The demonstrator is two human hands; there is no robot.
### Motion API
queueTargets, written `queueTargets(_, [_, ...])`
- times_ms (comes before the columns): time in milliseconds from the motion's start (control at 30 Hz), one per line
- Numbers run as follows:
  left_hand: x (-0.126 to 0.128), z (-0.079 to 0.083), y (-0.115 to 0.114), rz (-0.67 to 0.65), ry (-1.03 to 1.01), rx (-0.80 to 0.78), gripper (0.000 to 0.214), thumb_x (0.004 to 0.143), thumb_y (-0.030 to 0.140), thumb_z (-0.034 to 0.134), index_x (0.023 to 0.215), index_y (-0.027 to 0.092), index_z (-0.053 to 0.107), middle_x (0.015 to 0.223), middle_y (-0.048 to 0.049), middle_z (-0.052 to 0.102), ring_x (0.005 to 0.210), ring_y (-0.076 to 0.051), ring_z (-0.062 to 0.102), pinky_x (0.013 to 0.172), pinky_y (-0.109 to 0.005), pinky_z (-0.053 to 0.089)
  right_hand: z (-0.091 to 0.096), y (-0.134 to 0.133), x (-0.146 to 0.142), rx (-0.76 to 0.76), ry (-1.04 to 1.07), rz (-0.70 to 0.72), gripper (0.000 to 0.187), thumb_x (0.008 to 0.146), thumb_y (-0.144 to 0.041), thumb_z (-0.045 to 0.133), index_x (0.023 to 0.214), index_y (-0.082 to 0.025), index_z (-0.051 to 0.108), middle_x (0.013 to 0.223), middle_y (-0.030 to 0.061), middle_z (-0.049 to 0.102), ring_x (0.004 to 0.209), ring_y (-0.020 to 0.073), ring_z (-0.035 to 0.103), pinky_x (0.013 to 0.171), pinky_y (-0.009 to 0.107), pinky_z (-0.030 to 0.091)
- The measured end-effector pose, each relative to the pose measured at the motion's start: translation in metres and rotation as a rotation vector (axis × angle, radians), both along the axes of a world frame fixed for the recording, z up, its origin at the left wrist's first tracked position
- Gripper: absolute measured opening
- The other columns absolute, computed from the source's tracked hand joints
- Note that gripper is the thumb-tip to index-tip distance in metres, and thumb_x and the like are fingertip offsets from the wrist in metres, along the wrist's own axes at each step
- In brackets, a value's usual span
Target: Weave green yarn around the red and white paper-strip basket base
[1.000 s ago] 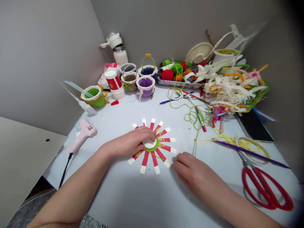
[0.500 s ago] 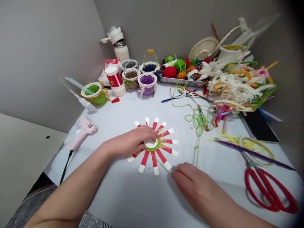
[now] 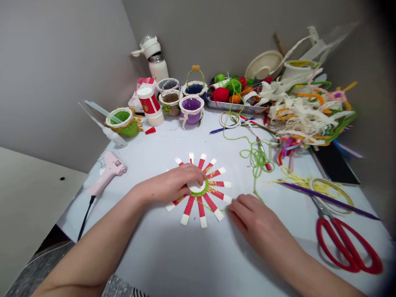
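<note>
My left hand (image 3: 171,185) lies over a white round disc (image 3: 196,188) with a green rim, at the hub of a wheel of red-and-white paper strips (image 3: 188,210) fanned out on the table. The fingers press on the disc from above. My right hand (image 3: 253,216) sits at the wheel's lower right, beside the strip tips. Its fingertips pinch a thin green yarn (image 3: 213,207) that runs back towards the hub. Part of the hub is hidden under my left hand.
A pink hot glue gun (image 3: 108,173) lies to the left. Red-handled scissors (image 3: 343,247) and a purple rod (image 3: 328,201) lie to the right. Further back stand small woven baskets (image 3: 192,110), a metal tray of yarn balls (image 3: 232,105) and a heap of ribbons and pipe cleaners (image 3: 303,115).
My right hand has moved up and to the right along the strip tips, drawing the green yarn with it. My left hand stays on the disc.
</note>
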State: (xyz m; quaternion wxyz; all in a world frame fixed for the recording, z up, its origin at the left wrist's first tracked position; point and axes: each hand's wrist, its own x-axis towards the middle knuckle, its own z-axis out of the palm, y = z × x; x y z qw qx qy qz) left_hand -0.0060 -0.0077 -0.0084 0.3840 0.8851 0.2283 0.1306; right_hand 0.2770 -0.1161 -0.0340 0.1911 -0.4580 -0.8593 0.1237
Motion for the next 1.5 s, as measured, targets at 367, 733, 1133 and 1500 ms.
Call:
queueTargets(367, [0.008,0.002,-0.005,-0.034,-0.032,0.022,0.038,0.088,-0.007,0.050,0.113,0.020,0.061,0.131,-0.0107,0.069,0.127,-0.025,0.062,0.113,-0.045,0.048,-0.017,0.046,-0.006,-0.056,0.176,-0.276,0.022,0.100,-0.022,0.063,0.079,-0.021,0.060,0.076,0.0001,0.061,0.072,0.0180,0.058,0.067,0.030,0.043])
queueTargets(733, [0.020,-0.007,-0.016,0.212,0.044,0.106,0.042,0.090,0.021,0.079,0.127,0.021,0.060,0.132,-0.0135,0.058,0.130,-0.032,0.054,0.110,-0.050,0.050,-0.018,0.044,-0.004,-0.087,0.202,-0.296,0.019,0.101,-0.024,0.062,0.082,-0.022,0.061,0.079,0.0011,0.063,0.076,0.0196,0.060,0.069,0.032,0.044])
queueTargets(1133, [0.007,0.000,-0.005,0.103,0.059,0.087,0.026,0.101,0.012,0.060,0.125,0.022,0.058,0.135,-0.0103,0.066,0.129,-0.028,0.059,0.113,-0.047,0.047,-0.006,0.032,0.007,0.020,0.269,-0.091,0.022,0.103,-0.010,0.053,0.110,-0.021,0.071,0.097,0.0058,0.067,0.088,0.0186,0.067,0.076,0.029,0.053])
queueTargets(1500, [0.003,0.005,-0.004,0.024,0.018,-0.023,0.031,0.092,0.004,0.057,0.117,0.021,0.061,0.133,-0.0110,0.068,0.124,-0.025,0.064,0.107,-0.041,0.053,0.012,-0.009,-0.004,-0.031,0.075,0.190,0.027,0.096,0.000,0.048,0.084,-0.018,0.064,0.084,0.0052,0.062,0.075,0.0190,0.057,0.064,0.030,0.047])
